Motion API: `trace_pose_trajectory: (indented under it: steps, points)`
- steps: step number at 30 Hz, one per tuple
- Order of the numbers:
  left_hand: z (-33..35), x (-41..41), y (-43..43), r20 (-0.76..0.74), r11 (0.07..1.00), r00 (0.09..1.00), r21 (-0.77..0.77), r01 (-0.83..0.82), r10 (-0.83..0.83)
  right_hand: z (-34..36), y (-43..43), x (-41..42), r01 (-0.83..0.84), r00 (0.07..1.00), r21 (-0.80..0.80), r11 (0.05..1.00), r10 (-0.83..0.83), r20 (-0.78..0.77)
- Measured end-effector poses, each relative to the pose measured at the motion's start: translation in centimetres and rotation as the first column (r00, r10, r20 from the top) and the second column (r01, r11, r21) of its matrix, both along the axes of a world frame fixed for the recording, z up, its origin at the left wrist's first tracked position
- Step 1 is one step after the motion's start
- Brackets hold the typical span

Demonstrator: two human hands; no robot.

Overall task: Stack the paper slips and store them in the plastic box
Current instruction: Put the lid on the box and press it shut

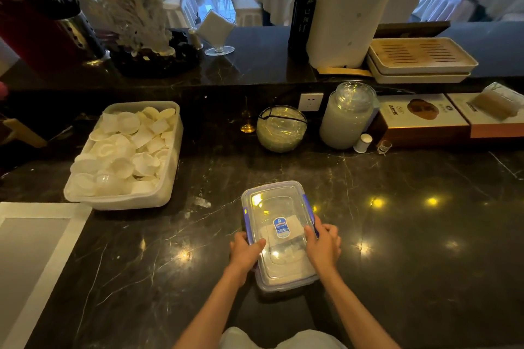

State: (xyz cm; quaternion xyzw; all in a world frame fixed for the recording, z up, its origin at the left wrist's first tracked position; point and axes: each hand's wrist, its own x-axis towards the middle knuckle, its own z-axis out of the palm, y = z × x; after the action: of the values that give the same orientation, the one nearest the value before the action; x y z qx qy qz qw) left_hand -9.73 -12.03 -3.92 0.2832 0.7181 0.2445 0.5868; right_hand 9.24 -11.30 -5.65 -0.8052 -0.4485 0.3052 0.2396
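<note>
While the lid sits on top, the plastic box (279, 235) rests on the dark marble counter (397, 235), directly in front of the person, long axis running away from the body.

Contents: white paper slips (280, 231), seen through the clear lid as a pale stack under the blue label; exact count and neatness cannot be told.

Left hand (245, 252): grip closed on the box's left edge, thumb lying over the lid, fingers beside the blue side clip (247, 224).

Right hand (323, 244): grip closed on the right edge, fingers over the opposite clip.

Step in hand, by judgement: closing. Slips appear stored; the lid is being pressed or latched. Whether either side clip is snapped down cannot be told.

Next move calls for: even downward pressure at both long sides, then folding each clip against the wall until seated, checking that no slip is caught under the rim.

Nearby, not involved: white tub of paper cups (124, 154) at far left; glass bowl (281, 129); lidded glass jar (347, 116).
</note>
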Motion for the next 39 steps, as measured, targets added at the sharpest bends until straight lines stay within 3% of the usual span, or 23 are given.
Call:
trace_pose_trajectory:
  steps: [4,10,13,18,20,22,24,25,26,28,30,39]
  points:
    - [0.0,1.7,-3.5,0.28,0.94,0.906,-0.214,-0.264,0.318,1.4,4.8,-0.1,-0.244,0.967,-0.144,0.959,0.251,0.033]
    - [0.5,6.3,-6.5,0.478,0.836,0.697,-0.423,-0.351,0.534,2.3,8.1,-1.8,-0.605,0.772,-0.189,0.773,0.628,0.097]
    - [1.5,7.0,-7.1,0.562,0.82,0.601,-0.443,-0.362,0.568,2.4,8.1,-1.8,-0.663,0.704,-0.205,0.72,0.693,0.156]
    - [1.1,6.5,-7.5,0.588,0.855,0.623,-0.39,-0.341,0.516,3.0,6.1,-1.1,-0.681,0.652,-0.177,0.711,0.698,0.296]
    - [0.8,4.9,-7.8,0.468,0.833,0.689,-0.31,-0.458,0.553,3.3,4.0,-0.2,-0.637,0.71,-0.073,0.767,0.621,0.332]
    - [0.4,2.7,-8.4,0.228,0.859,0.828,-0.094,-0.504,0.511,3.2,0.7,1.1,-0.568,0.789,0.07,0.82,0.519,0.329]
    - [-0.2,0.2,-9.3,-0.072,0.933,0.939,0.159,-0.322,0.336,2.7,-3.5,2.3,-0.519,0.84,0.131,0.845,0.474,0.265]
    - [-0.6,-1.1,-9.7,-0.238,0.954,0.949,0.264,-0.142,0.207,2.4,-5.6,2.7,-0.52,0.843,0.111,0.847,0.489,0.223]
    - [-1.2,-2.1,-10.0,-0.411,0.94,0.91,0.329,0.09,0.057,2.0,-7.4,3.0,-0.547,0.826,0.058,0.835,0.527,0.2]
    - [-2.2,-3.4,-10.2,-0.688,0.795,0.69,0.28,0.538,-0.225,1.2,-9.8,3.4,-0.631,0.744,-0.092,0.771,0.634,0.211]
    - [-2.7,-3.6,-10.2,-0.786,0.658,0.493,0.151,0.738,-0.373,0.7,-10.4,3.7,-0.672,0.672,-0.198,0.713,0.7,0.241]
    - [-0.6,-1.0,-6.3,-0.84,0.645,0.365,0.024,0.764,-0.401,2.1,-5.5,4.5,-0.652,0.647,-0.252,0.715,0.698,0.306]
